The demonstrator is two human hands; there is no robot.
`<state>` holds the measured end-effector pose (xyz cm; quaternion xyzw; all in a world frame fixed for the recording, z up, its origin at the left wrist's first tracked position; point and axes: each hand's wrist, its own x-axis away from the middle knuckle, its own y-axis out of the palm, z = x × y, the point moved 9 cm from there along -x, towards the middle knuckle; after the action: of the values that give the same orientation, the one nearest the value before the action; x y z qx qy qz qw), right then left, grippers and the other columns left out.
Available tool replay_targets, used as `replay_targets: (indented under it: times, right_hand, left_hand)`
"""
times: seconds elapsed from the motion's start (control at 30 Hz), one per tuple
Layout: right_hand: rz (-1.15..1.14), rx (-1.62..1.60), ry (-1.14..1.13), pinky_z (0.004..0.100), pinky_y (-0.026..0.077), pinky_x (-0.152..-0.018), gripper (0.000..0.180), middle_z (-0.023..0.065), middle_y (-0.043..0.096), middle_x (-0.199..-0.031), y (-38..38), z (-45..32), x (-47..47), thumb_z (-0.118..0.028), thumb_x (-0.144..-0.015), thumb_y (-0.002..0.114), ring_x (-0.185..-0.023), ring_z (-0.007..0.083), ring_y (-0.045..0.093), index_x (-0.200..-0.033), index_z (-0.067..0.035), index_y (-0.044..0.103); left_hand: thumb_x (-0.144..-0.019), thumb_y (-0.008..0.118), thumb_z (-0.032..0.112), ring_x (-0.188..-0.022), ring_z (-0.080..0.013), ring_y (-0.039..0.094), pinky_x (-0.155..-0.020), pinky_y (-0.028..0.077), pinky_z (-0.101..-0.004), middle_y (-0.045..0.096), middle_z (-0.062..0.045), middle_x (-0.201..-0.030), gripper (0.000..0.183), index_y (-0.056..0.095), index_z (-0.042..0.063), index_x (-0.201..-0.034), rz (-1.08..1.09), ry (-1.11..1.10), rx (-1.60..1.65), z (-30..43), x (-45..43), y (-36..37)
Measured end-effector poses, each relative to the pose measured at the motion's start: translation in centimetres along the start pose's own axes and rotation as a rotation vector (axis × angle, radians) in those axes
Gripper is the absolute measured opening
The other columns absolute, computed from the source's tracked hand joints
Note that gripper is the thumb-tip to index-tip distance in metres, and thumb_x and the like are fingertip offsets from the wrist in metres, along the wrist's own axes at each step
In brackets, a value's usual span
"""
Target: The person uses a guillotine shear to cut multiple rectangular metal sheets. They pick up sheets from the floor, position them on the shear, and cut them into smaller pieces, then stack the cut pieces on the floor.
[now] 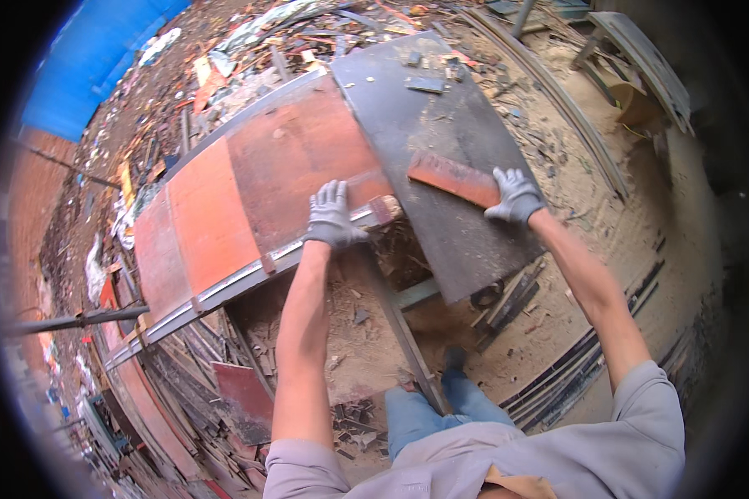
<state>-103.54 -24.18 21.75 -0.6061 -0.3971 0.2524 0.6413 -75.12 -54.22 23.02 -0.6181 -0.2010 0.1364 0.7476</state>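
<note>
My left hand, in a grey work glove, lies with its fingers spread on the near edge of a reddish-orange panel. A measuring tape or marked rule strip runs along that edge, with a small reddish block at its right end. To the right, my right hand, gloved too, touches the right end of a short orange-faced board. This board lies over a dark sheet beside the panel. How firmly the right fingers close on it cannot be told.
Small offcuts lie on the dark sheet's far part. A metal pole juts in at the left. Stacked strips lie on the ground at right, long rails beyond. Scrap wood fills the lower left. A blue sheet barrier stands behind.
</note>
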Motion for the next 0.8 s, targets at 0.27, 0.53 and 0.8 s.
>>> replay_targets:
  times: [0.27,0.53,0.8]
  right_hand:
    - [-0.065,-0.134,0.071,0.0489,0.036,-0.121,0.109,0.0207,0.036,-0.167,1.6,0.2,12.0,-0.06,-0.084,0.078,-0.15,0.0404,0.039,-0.164,-0.005,0.029]
    - [-0.153,0.25,-0.244,0.0596,0.039,-0.114,0.106,0.0183,0.042,-0.158,5.1,5.8,11.0,-0.024,-0.07,0.089,-0.143,0.0432,0.042,-0.161,-0.013,0.035]
    - [0.075,-0.182,-0.324,0.0477,0.048,-0.107,0.087,0.0225,0.056,-0.129,1.2,-3.9,16.9,-0.021,-0.069,0.086,-0.119,0.0396,0.051,-0.145,0.0,0.05]
  left_hand:
    - [-0.057,0.093,0.058,-0.159,-0.0386,0.023,-0.128,0.018,-0.0594,0.029,-0.024,-0.168,0.139,0.025,-0.001,-0.163,-0.115,-0.033,0.003,3.8,5.3,1.8]
    - [-0.056,0.089,0.063,-0.158,-0.0422,0.022,-0.128,0.017,-0.062,0.028,-0.026,-0.167,0.142,0.024,-0.002,-0.163,-0.088,0.002,0.026,11.0,17.1,4.7]
    - [-0.058,0.087,0.062,-0.161,-0.0434,0.013,-0.128,0.008,-0.0646,0.017,-0.028,-0.171,0.145,0.013,-0.001,-0.166,0.04,-0.005,0.112,16.4,26.2,5.3]
